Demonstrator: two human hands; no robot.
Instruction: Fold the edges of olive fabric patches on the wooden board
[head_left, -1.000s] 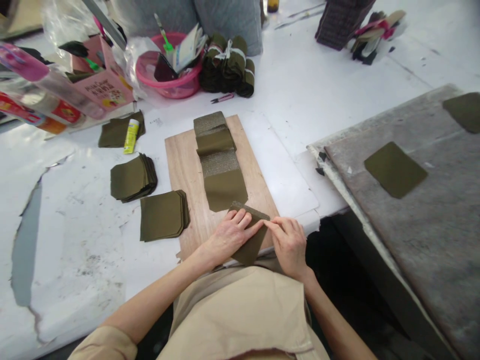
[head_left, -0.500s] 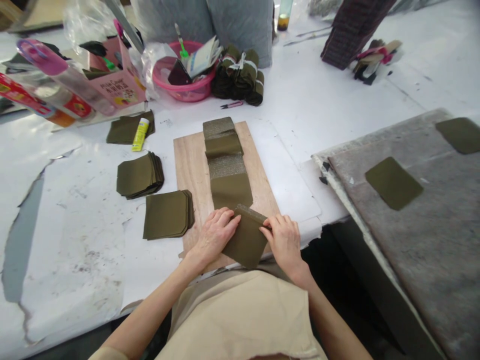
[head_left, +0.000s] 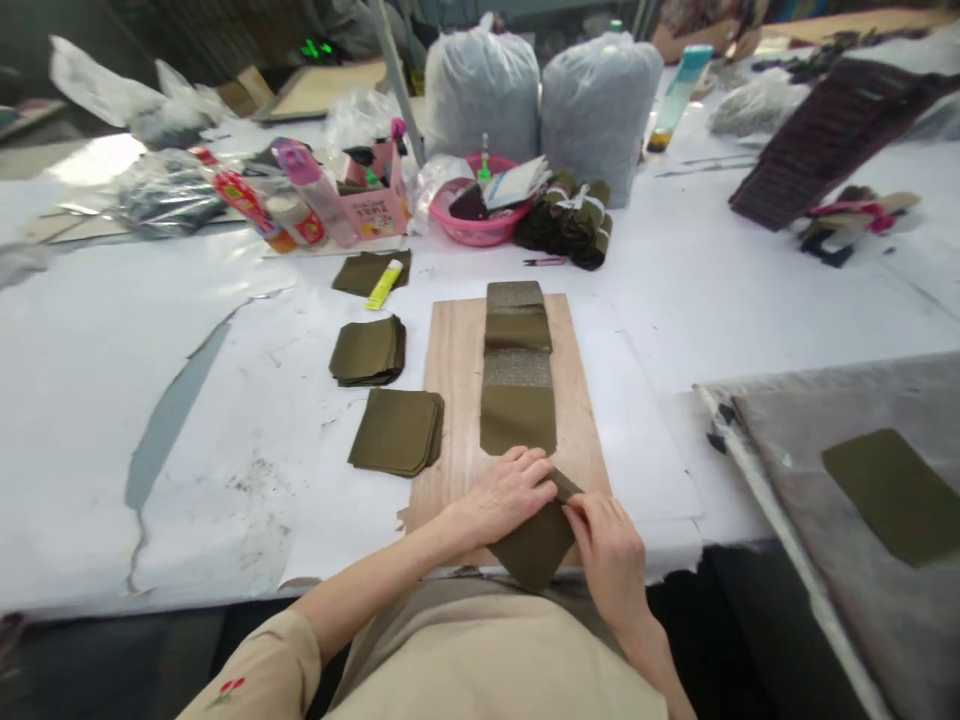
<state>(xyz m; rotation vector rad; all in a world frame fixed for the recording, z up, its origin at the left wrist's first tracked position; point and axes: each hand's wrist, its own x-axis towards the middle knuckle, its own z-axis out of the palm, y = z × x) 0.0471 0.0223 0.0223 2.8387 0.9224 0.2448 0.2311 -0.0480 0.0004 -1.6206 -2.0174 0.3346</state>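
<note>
An olive-green fabric piece point(head_left: 534, 552) lies slanted over the near edge of a wooden board point(head_left: 448, 400), its upper edge turned over in a narrow fold. My left hand point(head_left: 510, 495) is closed on the left part of that fold, thumb and fingers close together over it. At the fold's right end my right hand point(head_left: 609, 545) pinches the fabric between thumb and fingertips. Just beyond, overlapping olive pieces point(head_left: 517, 415) run up the board, with greyish speckled bands showing. Left of them sit two stacks of olive pieces, a nearer stack point(head_left: 394, 432) and a farther stack point(head_left: 366, 350).
A yellow tube point(head_left: 384, 285) rests on more olive fabric point(head_left: 352, 272). Behind stand a pink basket point(head_left: 480, 228), tied fabric rolls point(head_left: 581, 215), bottles point(head_left: 319, 190) and small pink-handled snips point(head_left: 544, 262). At right, a grey-covered surface point(head_left: 795, 440) carries an olive piece point(head_left: 892, 490).
The view has tilted up and swung left, so the table's far side shows. My left hand has slid rightward along the fold, nearer my right hand, which still pinches the edge.
</note>
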